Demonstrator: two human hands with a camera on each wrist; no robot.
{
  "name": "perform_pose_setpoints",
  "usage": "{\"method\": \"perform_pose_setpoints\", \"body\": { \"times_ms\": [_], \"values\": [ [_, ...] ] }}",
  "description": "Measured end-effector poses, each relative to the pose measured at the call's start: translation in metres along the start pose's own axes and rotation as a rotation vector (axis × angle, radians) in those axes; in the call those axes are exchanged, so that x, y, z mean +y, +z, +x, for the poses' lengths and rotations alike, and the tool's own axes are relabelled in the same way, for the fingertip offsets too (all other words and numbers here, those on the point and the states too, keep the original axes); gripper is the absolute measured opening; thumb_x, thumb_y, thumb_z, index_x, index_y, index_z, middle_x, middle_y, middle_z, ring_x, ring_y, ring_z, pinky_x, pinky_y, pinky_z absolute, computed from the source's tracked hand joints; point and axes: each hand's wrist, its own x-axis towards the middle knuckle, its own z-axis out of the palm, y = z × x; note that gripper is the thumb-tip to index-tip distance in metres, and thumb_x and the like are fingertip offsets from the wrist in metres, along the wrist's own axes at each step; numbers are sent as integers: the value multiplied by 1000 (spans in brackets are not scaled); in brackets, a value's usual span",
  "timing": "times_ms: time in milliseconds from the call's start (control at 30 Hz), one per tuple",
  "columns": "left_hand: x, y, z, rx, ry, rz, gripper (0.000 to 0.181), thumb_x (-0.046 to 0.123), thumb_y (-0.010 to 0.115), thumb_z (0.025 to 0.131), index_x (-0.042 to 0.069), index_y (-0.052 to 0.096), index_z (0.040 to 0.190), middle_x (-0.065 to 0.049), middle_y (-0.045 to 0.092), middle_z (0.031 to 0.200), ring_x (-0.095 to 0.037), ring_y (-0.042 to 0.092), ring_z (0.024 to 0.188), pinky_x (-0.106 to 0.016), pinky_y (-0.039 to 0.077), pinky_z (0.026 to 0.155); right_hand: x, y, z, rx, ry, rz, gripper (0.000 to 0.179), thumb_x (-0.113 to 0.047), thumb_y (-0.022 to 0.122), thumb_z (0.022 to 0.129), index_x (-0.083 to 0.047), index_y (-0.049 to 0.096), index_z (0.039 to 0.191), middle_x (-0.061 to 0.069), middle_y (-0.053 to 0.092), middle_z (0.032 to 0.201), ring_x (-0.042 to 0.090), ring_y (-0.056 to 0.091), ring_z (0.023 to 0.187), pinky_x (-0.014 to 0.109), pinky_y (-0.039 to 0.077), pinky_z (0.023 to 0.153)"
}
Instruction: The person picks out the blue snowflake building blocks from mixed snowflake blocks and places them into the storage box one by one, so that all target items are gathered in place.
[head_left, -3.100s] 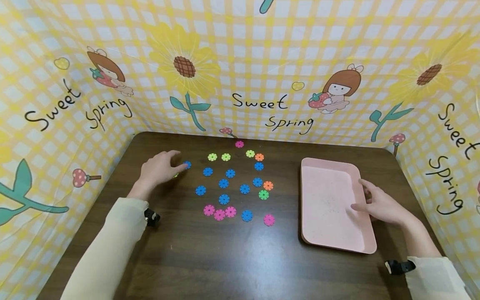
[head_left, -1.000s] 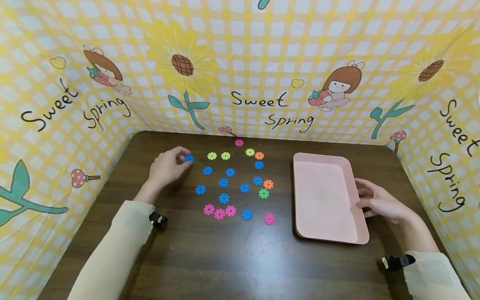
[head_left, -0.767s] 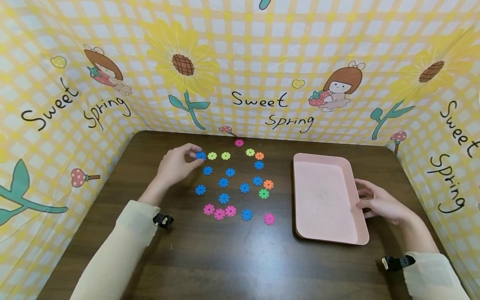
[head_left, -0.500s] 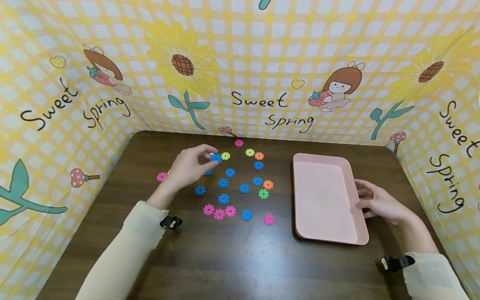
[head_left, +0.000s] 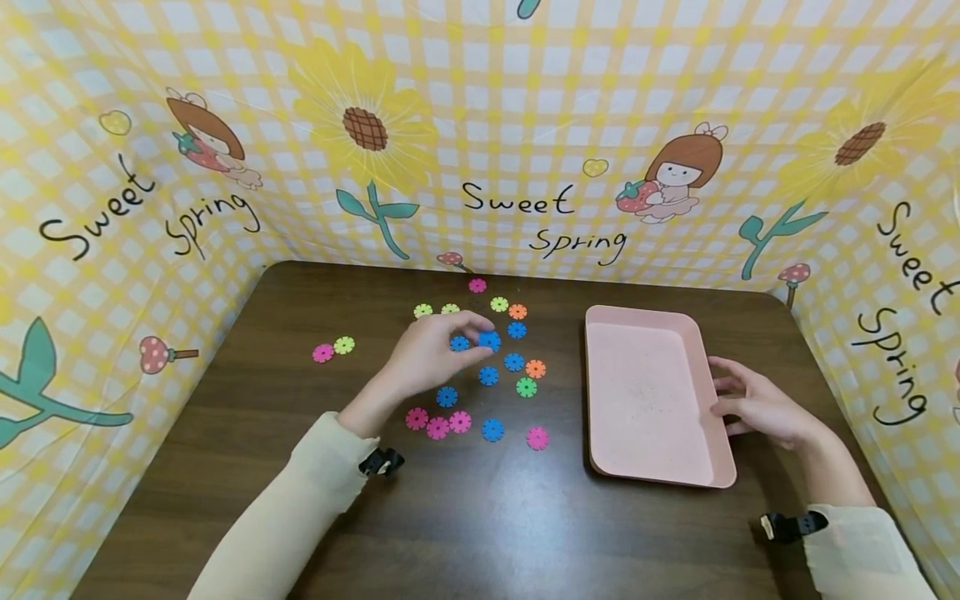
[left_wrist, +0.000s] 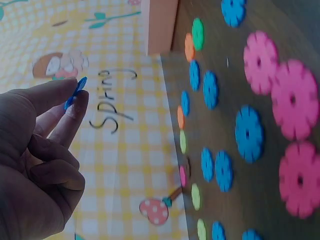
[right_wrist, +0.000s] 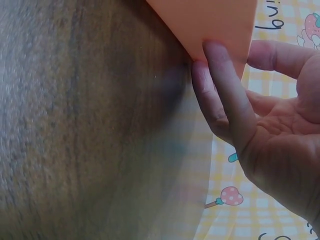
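Observation:
A small blue notched plastic disc (head_left: 490,341) is pinched between thumb and fingertips of my left hand (head_left: 429,353), raised over the scattered discs. The left wrist view shows this blue disc (left_wrist: 76,93) almost edge-on. My right hand (head_left: 765,408) holds the right side of a shallow pink tray (head_left: 596,400). In the right wrist view, fingers (right_wrist: 227,82) of that hand lie against the outside of the tray wall (right_wrist: 220,25), with the thumb at its rim. Beneath and behind the left hand, some blue discs are hidden.
Loose notched discs lie on the dark wooden table (head_left: 420,517): several blue and pink ones, such as a pink disc (head_left: 537,438), plus yellow-green, two orange, and a green disc (head_left: 527,387). A pink disc (head_left: 322,353) touches a yellow-green one at left. Patterned cloth (head_left: 480,150) walls the table's back and sides.
Reaching left first, my left hand picked up the blue disc and carried it rightward over the others, uncovering the pink and yellow-green pair. Earlier the tray shifted slightly left; the right hand stayed on it.

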Motion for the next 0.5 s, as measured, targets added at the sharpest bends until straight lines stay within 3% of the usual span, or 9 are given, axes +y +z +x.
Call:
{"method": "perform_pose_setpoints", "body": {
  "times_ms": [200,500],
  "values": [
    [12,20,2,-47,9,-65,28,27,79,95,23,74,123,11,73,98,-12,33,43,-29,32,47,0,1,0,6,-3,-4,85,2,59,98,4,3,163,44,34,144,35,64,107,50,61,76],
    [29,55,13,-117,72,-130,27,30,78,96,21,75,122,12,74,98,-15,45,46,-28,31,48,0,1,0,8,-4,-4,84,2,58,99,4,4,163,44,35,145,33,65,107,49,61,77]
  ]
}}
